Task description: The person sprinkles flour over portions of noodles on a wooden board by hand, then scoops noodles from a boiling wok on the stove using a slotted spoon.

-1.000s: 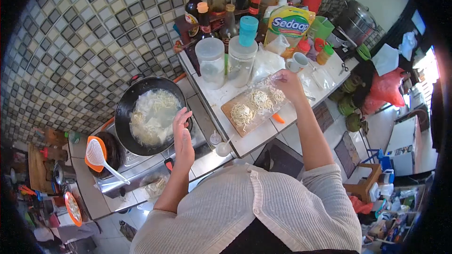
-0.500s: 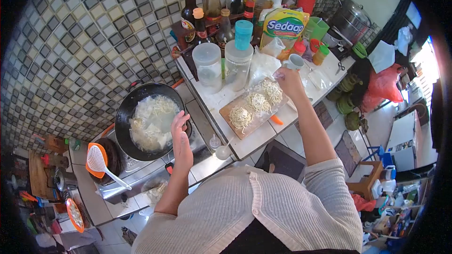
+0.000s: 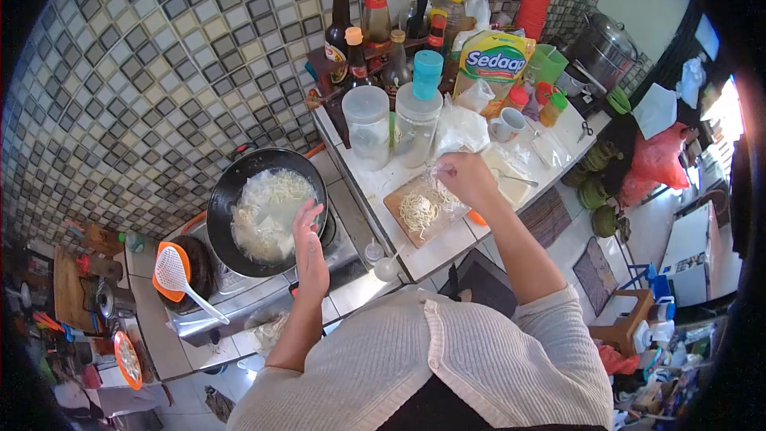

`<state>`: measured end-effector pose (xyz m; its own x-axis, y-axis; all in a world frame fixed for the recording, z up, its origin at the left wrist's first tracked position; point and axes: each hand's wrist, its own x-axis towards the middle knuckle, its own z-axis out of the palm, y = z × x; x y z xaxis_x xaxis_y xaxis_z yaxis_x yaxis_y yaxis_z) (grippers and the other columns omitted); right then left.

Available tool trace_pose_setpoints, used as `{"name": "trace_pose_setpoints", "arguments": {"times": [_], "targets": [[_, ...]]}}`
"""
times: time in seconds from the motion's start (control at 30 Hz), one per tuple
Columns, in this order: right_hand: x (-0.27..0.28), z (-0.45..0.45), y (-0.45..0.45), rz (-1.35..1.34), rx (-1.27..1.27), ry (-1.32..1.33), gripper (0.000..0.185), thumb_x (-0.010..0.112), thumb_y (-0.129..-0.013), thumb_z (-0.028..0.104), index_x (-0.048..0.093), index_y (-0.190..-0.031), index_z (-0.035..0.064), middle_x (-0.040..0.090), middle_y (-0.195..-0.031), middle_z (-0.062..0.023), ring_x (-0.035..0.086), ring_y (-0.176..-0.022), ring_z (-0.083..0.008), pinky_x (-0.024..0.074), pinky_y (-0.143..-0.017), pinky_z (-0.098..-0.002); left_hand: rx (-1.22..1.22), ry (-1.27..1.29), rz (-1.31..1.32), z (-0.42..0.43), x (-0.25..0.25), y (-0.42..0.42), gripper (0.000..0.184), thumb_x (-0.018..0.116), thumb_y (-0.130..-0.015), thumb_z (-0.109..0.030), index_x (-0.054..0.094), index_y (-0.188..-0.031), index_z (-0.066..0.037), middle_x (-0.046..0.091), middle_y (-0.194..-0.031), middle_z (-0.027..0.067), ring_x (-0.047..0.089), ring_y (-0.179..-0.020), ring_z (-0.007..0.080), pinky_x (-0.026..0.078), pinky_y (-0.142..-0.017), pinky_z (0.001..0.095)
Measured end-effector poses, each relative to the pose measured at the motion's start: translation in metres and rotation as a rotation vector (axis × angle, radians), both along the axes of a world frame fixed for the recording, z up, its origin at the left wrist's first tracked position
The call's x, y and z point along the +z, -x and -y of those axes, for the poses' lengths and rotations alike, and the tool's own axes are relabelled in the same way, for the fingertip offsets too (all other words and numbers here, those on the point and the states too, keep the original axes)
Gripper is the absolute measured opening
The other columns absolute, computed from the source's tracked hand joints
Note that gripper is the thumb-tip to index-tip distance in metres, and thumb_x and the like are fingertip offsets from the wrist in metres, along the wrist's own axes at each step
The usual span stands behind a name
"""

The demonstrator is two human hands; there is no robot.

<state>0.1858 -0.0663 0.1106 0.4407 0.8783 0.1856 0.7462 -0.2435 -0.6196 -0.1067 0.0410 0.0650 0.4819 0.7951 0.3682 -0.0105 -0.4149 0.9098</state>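
My left hand [image 3: 311, 254] is held upright at the right rim of a black wok [image 3: 219, 227], fingers stretched out and nothing in them. Inside the wok lie pale noodles [image 3: 270, 211] in cloudy liquid. Over a wooden cutting board [image 3: 415, 240] my right hand [image 3: 464, 179] hovers, its fingertips pinched together; what they hold, if anything, I cannot make out. A mound of noodles [image 3: 419, 212] dusted with white sits on the board, with more noodles partly hidden under the hand.
Behind the board stand two clear canisters [image 3: 367, 132], a plastic bag [image 3: 461, 129] and a white mug [image 3: 507, 124]. Sauce bottles [image 3: 338, 28] line the tiled wall. A white slotted ladle [image 3: 173, 271] rests left of the wok; a small white ladle [image 3: 386, 269] lies near the counter's edge.
My right hand has moved left and toward me, from beside the mug to above the noodle mounds, covering some of them. My left hand stays by the wok. The view has shifted slightly.
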Motion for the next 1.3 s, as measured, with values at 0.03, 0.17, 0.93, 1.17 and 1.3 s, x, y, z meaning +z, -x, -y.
{"name": "trace_pose_setpoints", "arguments": {"times": [0.03, 0.17, 0.93, 1.17, 1.3], "targets": [[0.003, 0.0, 0.0, 0.046, -0.083, -0.012, 0.017, 0.065, -0.077, 0.016, 0.066, -0.088, 0.0041, 0.066, -0.083, -0.0142, 0.064, -0.076, -0.0288, 0.0502, -0.068, -0.035, -0.007, -0.008, 0.003, 0.0, -0.001, 0.0, 0.054, 0.025, -0.098, -0.045, 0.047, -0.126, -0.004, 0.033, -0.141, 0.0135, 0.032, -0.128, 0.0256, 0.028, -0.101, 0.0373], [-0.018, 0.014, -0.025, 0.305, -0.168, -0.099, 0.017, 0.063, -0.078, 0.018, 0.068, -0.088, 0.0059, 0.066, -0.08, -0.0149, 0.064, -0.076, -0.0295, 0.0502, -0.072, -0.0371, -0.04, 0.01, -0.016, 0.0, -0.004, -0.003, 0.054, 0.026, -0.098, -0.045, 0.048, -0.125, -0.004, 0.035, -0.14, 0.0139, 0.033, -0.128, 0.0257, 0.028, -0.1, 0.0365], [-0.125, 0.327, 0.076, -0.406, -0.868, -0.439, 0.017, 0.061, -0.084, 0.013, 0.066, -0.096, 0.0022, 0.064, -0.077, -0.0027, 0.056, -0.068, -0.01, 0.0459, -0.065, -0.0249, -0.603, -0.107, 0.022, 0.106, 0.021, -0.038, 0.047, 0.033, -0.098, -0.039, 0.055, -0.116, -0.002, 0.046, -0.129, 0.0172, 0.036, -0.126, 0.0292, 0.023, -0.107, 0.04], [-0.152, 0.434, 0.192, -0.411, -1.03, -0.44, 0.017, 0.061, -0.084, 0.012, 0.067, -0.098, 0.0028, 0.064, -0.075, -0.0029, 0.058, -0.068, -0.0095, 0.0457, -0.062, -0.0243, -0.813, 0.001, 0.047, 0.189, 0.008, 0.023, 0.044, 0.035, -0.098, -0.036, 0.055, -0.116, -0.002, 0.048, -0.127, 0.0155, 0.04, -0.124, 0.0275, 0.025, -0.106, 0.0381], [-0.145, 0.474, 0.268, -0.56, -1.061, -0.462, 0.018, 0.059, -0.087, 0.014, 0.066, -0.098, 0.0017, 0.065, -0.083, -0.0057, 0.06, -0.074, -0.0108, 0.0466, -0.063, -0.0227, -0.885, 0.491, -0.055, 0.216, -0.055, 0.059, 0.035, 0.045, -0.095, -0.036, 0.054, -0.116, -0.008, 0.053, -0.12, 0.0052, 0.05, -0.109, 0.0198, 0.04, -0.089, 0.0335]]}}
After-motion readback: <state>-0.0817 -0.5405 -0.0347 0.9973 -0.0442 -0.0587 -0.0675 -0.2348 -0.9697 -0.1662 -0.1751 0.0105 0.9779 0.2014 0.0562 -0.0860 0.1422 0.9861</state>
